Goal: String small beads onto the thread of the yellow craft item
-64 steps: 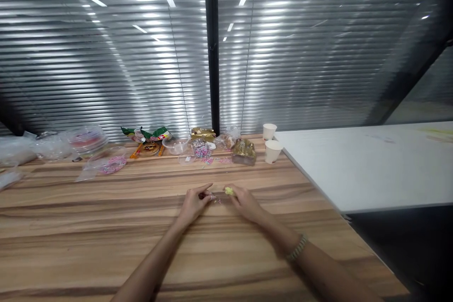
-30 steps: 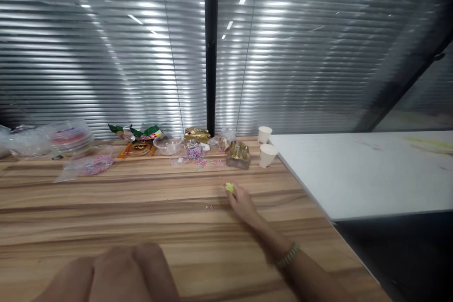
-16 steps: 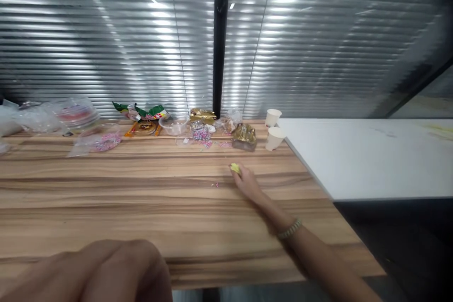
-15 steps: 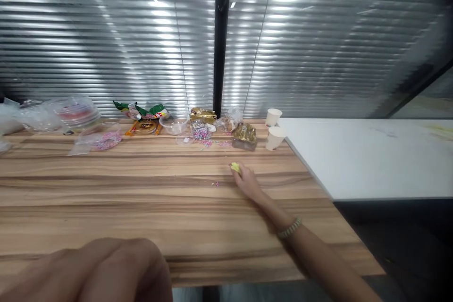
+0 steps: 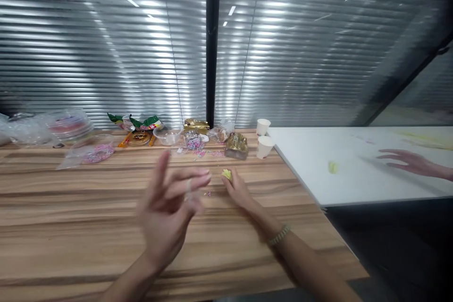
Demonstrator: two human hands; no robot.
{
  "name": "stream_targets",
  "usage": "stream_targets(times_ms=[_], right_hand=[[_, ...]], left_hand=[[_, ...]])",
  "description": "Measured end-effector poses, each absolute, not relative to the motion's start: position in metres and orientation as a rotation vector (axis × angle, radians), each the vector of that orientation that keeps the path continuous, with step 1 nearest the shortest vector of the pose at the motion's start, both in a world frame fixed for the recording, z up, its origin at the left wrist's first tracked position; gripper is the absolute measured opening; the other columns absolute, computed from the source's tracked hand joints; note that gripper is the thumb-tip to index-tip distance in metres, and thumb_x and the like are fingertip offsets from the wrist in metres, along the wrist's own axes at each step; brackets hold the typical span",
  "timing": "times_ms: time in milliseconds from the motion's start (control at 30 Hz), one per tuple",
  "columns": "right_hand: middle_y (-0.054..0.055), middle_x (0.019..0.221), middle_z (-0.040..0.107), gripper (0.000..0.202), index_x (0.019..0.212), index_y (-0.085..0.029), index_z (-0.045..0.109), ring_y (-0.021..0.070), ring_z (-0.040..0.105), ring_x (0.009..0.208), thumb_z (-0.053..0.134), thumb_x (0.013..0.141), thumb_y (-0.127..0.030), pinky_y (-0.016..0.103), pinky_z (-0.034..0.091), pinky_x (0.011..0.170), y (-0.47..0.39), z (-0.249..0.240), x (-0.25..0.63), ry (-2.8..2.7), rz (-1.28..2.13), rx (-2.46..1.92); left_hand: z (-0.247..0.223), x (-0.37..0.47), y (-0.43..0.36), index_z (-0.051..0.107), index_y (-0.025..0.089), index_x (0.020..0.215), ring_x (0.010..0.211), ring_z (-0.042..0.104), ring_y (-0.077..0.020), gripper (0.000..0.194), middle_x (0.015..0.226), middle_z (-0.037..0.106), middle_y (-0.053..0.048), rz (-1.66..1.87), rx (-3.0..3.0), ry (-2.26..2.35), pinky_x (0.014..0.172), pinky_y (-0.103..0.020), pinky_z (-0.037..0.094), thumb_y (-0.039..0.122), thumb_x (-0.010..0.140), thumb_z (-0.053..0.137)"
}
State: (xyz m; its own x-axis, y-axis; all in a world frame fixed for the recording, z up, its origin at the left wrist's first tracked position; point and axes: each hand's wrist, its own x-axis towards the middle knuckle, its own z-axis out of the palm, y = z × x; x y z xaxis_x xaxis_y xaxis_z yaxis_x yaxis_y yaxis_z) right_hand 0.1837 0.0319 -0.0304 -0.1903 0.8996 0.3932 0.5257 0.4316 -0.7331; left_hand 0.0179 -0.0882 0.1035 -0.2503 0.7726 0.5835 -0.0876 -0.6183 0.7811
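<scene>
My right hand [image 5: 239,192] rests on the wooden table [image 5: 71,207] with its fingertips closed on a small yellow lump [image 5: 226,174]. My left hand [image 5: 169,207] is raised above the table, blurred by motion, its fingers spread and nothing seen in them. A few tiny pink and white bits [image 5: 207,193] lie on the wood between the two hands.
Along the back edge by the blinds lie snack packets [image 5: 136,123], clear plastic bowls [image 5: 169,136], a gold wrapper [image 5: 236,145] and two paper cups [image 5: 264,145]. A white table [image 5: 354,170] adjoins on the right, with a yellow scrap [image 5: 332,166] and another person's hand [image 5: 410,163].
My left hand left the table, came close to the camera, and is now out in front with fingers spread. Another person's hand has appeared on the white table. My right hand kept the yellow lump.
</scene>
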Motion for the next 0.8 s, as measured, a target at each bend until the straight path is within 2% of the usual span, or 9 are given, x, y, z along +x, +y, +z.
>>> stream_targets(times_ms=[100, 133, 267, 367, 500, 800], right_hand=[[0.005, 0.084, 0.056, 0.024, 0.105, -0.017, 0.041, 0.0163, 0.052, 0.073, 0.031, 0.090, -0.033, 0.028, 0.039, 0.068, 0.031, -0.027, 0.183, -1.836, 0.648, -1.114], [0.004, 0.079, 0.055, 0.023, 0.102, -0.018, 0.043, 0.0156, 0.051, 0.069, 0.029, 0.090, -0.033, 0.028, 0.039, 0.066, 0.031, -0.027, 0.183, -1.854, 0.668, -1.091], [0.001, 0.063, 0.050, 0.027, 0.076, -0.019, 0.047, 0.0135, 0.046, 0.058, 0.030, 0.090, -0.034, 0.026, 0.037, 0.060, 0.031, -0.026, 0.181, -1.952, 0.752, -0.998], [0.000, 0.058, 0.048, 0.034, 0.066, -0.018, 0.046, 0.0119, 0.045, 0.054, 0.031, 0.089, -0.037, 0.025, 0.037, 0.056, 0.027, -0.021, 0.178, -1.977, 0.947, -0.916], [-0.002, 0.055, 0.045, 0.039, 0.067, -0.016, 0.048, 0.0098, 0.044, 0.051, 0.034, 0.086, -0.046, 0.022, 0.036, 0.051, 0.021, -0.016, 0.175, -1.922, 1.254, -0.808], [-0.003, 0.056, 0.044, 0.040, 0.070, -0.015, 0.050, 0.0065, 0.036, 0.046, 0.044, 0.080, -0.053, 0.020, 0.029, 0.045, 0.025, -0.023, 0.181, -1.814, 1.710, -0.723]], left_hand=[[0.059, 0.030, -0.026, 0.019, 0.027, 0.136, 0.088, 0.062, -0.0199, 0.082, 0.092, 0.068, -0.005, 1.564, 1.449, 0.972, 0.058, -0.024, 0.052, 0.019, 0.069, 0.065], [0.040, 0.030, -0.011, 0.014, 0.027, 0.137, 0.085, 0.062, -0.0193, 0.082, 0.098, 0.066, -0.007, 1.440, 1.439, 1.021, 0.056, -0.023, 0.051, 0.018, 0.071, 0.062], [-0.010, 0.019, 0.016, -0.005, 0.028, 0.137, 0.085, 0.060, -0.0163, 0.092, 0.115, 0.054, -0.011, 1.257, 1.490, 1.057, 0.065, -0.027, 0.051, 0.019, 0.073, 0.060], [-0.017, 0.016, 0.014, -0.008, 0.029, 0.136, 0.089, 0.057, -0.0153, 0.092, 0.116, 0.052, -0.010, 1.208, 1.548, 0.983, 0.074, -0.030, 0.049, 0.020, 0.074, 0.059], [-0.012, 0.017, 0.010, -0.006, 0.028, 0.137, 0.089, 0.056, -0.0142, 0.090, 0.112, 0.054, -0.008, 1.194, 1.621, 0.967, 0.082, -0.032, 0.045, 0.021, 0.074, 0.059], [-0.006, 0.013, 0.004, -0.011, 0.030, 0.136, 0.091, 0.055, -0.0146, 0.098, 0.111, 0.052, -0.007, 1.053, 1.687, 0.925, 0.081, -0.031, 0.045, 0.016, 0.071, 0.061]])
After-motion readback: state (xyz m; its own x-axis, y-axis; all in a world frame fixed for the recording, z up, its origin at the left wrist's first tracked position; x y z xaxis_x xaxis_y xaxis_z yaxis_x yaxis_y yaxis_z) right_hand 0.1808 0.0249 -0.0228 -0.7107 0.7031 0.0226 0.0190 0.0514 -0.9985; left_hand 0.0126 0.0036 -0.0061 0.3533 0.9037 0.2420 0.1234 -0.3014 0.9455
